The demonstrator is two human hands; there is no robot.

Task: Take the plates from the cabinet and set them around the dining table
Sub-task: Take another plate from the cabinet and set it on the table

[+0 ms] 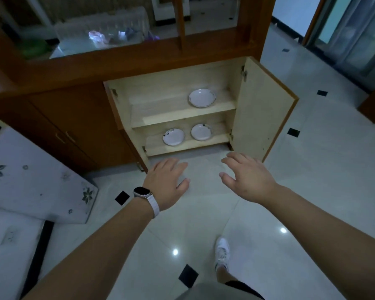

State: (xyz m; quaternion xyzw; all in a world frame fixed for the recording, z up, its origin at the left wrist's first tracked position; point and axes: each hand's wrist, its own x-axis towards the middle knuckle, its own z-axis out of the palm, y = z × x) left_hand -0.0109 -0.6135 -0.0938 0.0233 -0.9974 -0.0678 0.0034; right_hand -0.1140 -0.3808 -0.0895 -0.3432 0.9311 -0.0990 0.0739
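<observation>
Retrieval step: left hand (pixel 167 182) and right hand (pixel 247 178) hover before the open cabinet (pixel 171 83), frame centre, each grip wide, empty. Upper plate (pixel 202 98), left plate (pixel 173 137) and right plate (pixel 201 132) rest on its shelves; the next move likely calls for stooping.

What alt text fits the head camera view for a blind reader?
A person's left hand and right hand, both open and empty, reach toward an open wooden cabinet holding three white plates: the top plate on the upper shelf, the left plate and right plate side by side on the lower shelf.
</observation>
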